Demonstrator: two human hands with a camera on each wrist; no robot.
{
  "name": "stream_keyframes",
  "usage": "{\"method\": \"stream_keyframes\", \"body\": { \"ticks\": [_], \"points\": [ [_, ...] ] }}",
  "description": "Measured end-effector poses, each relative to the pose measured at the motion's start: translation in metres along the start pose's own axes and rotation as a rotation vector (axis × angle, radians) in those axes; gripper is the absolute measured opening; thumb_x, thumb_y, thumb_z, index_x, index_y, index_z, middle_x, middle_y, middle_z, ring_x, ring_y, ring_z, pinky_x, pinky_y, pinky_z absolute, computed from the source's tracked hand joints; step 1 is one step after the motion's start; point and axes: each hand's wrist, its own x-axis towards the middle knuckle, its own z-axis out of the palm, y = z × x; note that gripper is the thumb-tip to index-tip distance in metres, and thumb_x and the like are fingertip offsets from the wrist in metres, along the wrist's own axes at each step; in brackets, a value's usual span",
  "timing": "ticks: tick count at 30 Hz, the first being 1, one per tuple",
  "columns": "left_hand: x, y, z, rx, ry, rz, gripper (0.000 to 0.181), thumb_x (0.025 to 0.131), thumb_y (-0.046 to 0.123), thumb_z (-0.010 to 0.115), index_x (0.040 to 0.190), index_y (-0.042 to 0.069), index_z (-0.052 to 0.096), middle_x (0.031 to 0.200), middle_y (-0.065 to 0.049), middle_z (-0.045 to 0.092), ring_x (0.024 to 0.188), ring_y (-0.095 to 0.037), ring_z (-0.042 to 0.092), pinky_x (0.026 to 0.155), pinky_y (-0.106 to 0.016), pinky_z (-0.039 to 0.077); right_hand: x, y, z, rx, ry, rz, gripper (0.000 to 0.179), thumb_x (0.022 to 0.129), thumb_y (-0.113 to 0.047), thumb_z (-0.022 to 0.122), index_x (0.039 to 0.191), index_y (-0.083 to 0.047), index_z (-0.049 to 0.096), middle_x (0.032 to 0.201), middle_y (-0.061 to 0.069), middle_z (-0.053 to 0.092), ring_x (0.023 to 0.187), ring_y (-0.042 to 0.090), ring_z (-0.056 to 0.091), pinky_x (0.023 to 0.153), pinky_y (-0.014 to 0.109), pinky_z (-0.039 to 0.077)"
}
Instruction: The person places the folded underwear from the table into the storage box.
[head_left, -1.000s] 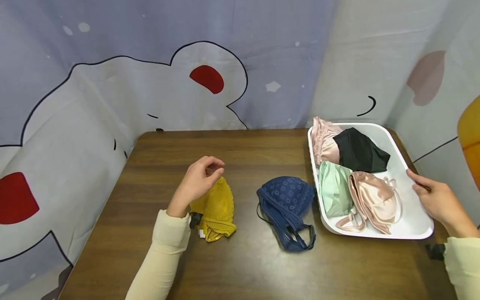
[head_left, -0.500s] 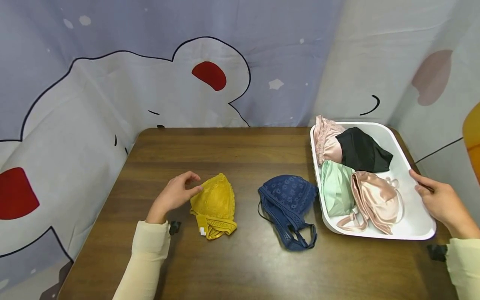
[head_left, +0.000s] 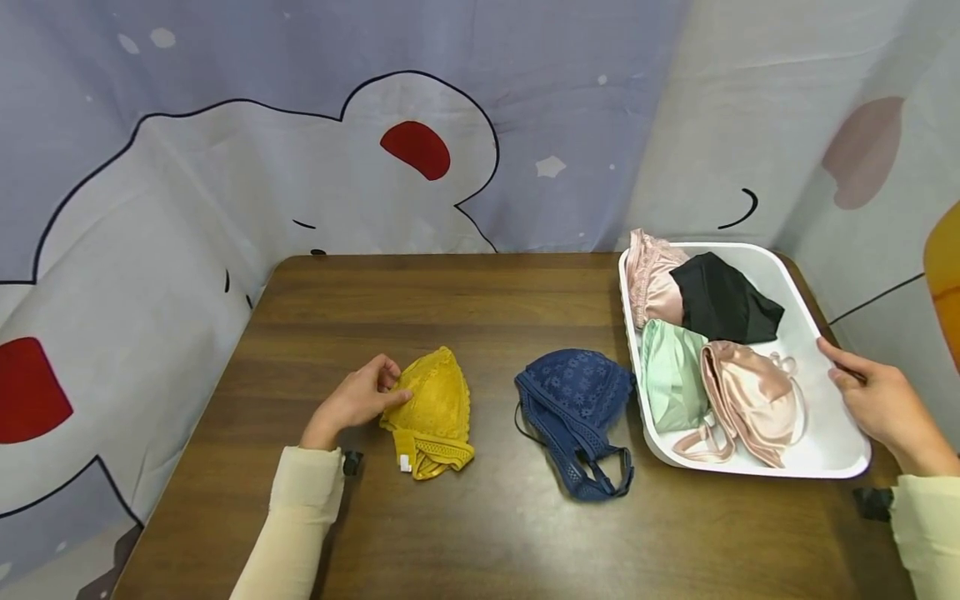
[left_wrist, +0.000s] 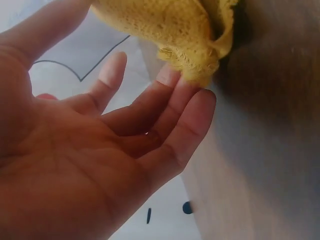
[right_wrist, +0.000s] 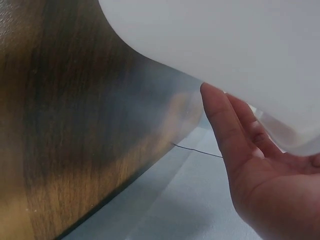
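Note:
A folded yellow lace bra lies on the brown table, left of centre. My left hand is at its left edge, the thumb over the cup. In the left wrist view, the fingertips touch the lace edge, and thumb and fingers stand well apart. On the right, my right hand grips the right rim of a white plastic basket; its fingers lie against the outer wall in the right wrist view. A folded navy bra lies between the yellow one and the basket.
Inside the basket lie a pale pink garment, a black one, a mint green one and a satin pink bra. A printed cloth backdrop hangs behind the table and along its sides.
My left hand has moved left and down from above the yellow bra to its left edge, where it now touches the cup. The right hand stays on the basket rim.

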Motion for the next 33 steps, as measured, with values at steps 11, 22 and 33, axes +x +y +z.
{"method": "stream_keyframes", "body": {
  "ticks": [11, 22, 33],
  "points": [
    [0.010, 0.008, 0.019, 0.035, -0.010, -0.081, 0.042, 0.086, 0.028, 0.070, 0.109, 0.005, 0.044, 0.082, -0.008, 0.049, 0.065, -0.020, 0.047, 0.058, -0.032, 0.040, 0.000, 0.000, -0.001, -0.009, -0.006, -0.017, 0.044, 0.102, -0.016, 0.036, 0.145, -0.011, 0.027, 0.141, 0.037, 0.021, 0.127, 0.056, 0.022, 0.097, 0.066, 0.020],
    [0.008, 0.010, 0.019, -0.031, 0.125, 0.040, 0.042, 0.087, 0.018, 0.069, 0.119, 0.005, 0.045, 0.093, -0.011, 0.057, 0.076, -0.022, 0.054, 0.068, -0.037, 0.045, -0.002, -0.003, -0.002, -0.009, -0.007, -0.037, 0.044, 0.102, -0.015, 0.037, 0.144, -0.010, 0.029, 0.138, 0.039, 0.024, 0.124, 0.058, 0.025, 0.096, 0.066, 0.022],
    [0.011, 0.019, 0.004, -0.083, 0.376, 0.303, 0.030, 0.087, 0.008, 0.068, 0.114, 0.014, 0.057, 0.091, -0.006, 0.056, 0.074, -0.022, 0.046, 0.068, -0.038, 0.041, -0.002, -0.003, -0.003, 0.005, -0.002, -0.033, 0.043, 0.102, -0.016, 0.036, 0.144, -0.010, 0.029, 0.139, 0.038, 0.023, 0.125, 0.057, 0.025, 0.097, 0.066, 0.021]
  ]
}}
